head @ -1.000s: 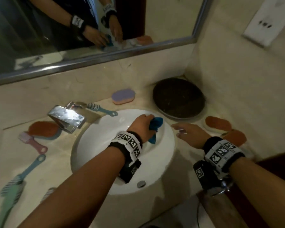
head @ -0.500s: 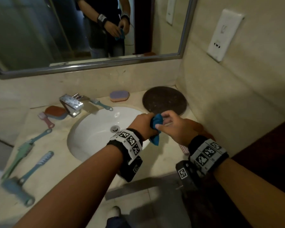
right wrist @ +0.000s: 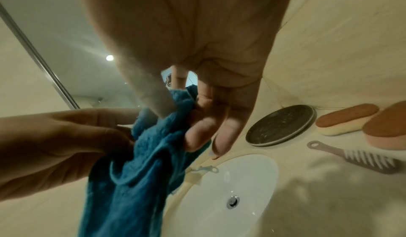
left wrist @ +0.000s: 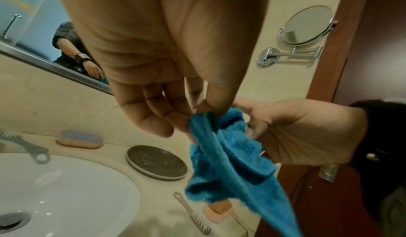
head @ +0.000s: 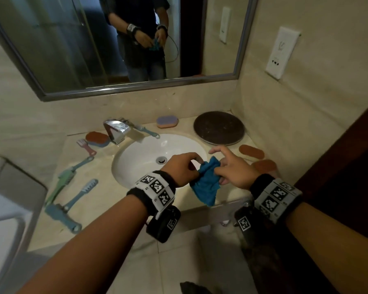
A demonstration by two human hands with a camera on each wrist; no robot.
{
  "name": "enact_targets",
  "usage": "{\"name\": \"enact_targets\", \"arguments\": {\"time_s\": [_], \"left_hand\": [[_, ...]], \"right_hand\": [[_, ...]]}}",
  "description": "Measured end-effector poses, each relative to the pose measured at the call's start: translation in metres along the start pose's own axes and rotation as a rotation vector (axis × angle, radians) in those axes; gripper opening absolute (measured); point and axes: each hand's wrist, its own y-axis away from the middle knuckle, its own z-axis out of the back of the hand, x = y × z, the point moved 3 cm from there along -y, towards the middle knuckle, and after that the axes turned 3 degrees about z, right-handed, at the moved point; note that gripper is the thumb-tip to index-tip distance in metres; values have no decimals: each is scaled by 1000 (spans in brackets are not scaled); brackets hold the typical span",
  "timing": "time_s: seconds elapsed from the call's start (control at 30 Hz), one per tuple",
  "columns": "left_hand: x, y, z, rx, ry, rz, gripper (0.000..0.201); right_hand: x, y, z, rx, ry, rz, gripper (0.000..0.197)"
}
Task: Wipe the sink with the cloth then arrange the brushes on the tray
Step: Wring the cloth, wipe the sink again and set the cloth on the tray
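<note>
A blue cloth (head: 206, 183) hangs in the air over the front right rim of the white sink (head: 142, 153). My left hand (head: 183, 166) pinches its upper edge between thumb and fingers, as the left wrist view shows on the cloth (left wrist: 222, 154). My right hand (head: 232, 168) pinches the same bunched top of the cloth (right wrist: 136, 150) with thumb and middle fingers, its index finger pointing out. The dark round tray (head: 219, 127) sits bare at the back right corner. Several long-handled brushes (head: 81, 196) lie left of the sink; oval brushes (head: 251, 151) lie right.
A chrome tap (head: 116, 129) stands behind the sink, with a teal brush (head: 146, 130) and a purple oval brush (head: 167, 122) near it. A pink comb-like brush (right wrist: 362, 159) lies by the right hand. A mirror (head: 115, 43) and wall socket (head: 282, 53) are above; a white fixture (head: 6, 209) stands left.
My left hand lifted the cloth out of the basin toward the counter's front. My right hand left the counter and took hold of it; the cloth now hangs more unfolded.
</note>
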Motion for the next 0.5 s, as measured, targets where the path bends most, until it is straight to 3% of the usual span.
{"name": "enact_targets", "arguments": {"time_s": [0.07,0.2,0.27,0.4,0.5], "left_hand": [[10,19,0,-3,20,-25,27],[21,52,-9,5,179,-74,20],[18,67,-16,31,240,-90,21],[7,87,-25,33,251,-112,23],[0,94,-27,-18,237,-104,22]], "right_hand": [[1,17,-15,52,44,-39,44],[-10,52,-37,151,86,-106,13],[-15,67,-42,213,233,-87,4],[-14,84,-48,185,378,45,21],[-4,92,-45,77,396,30,41]]}}
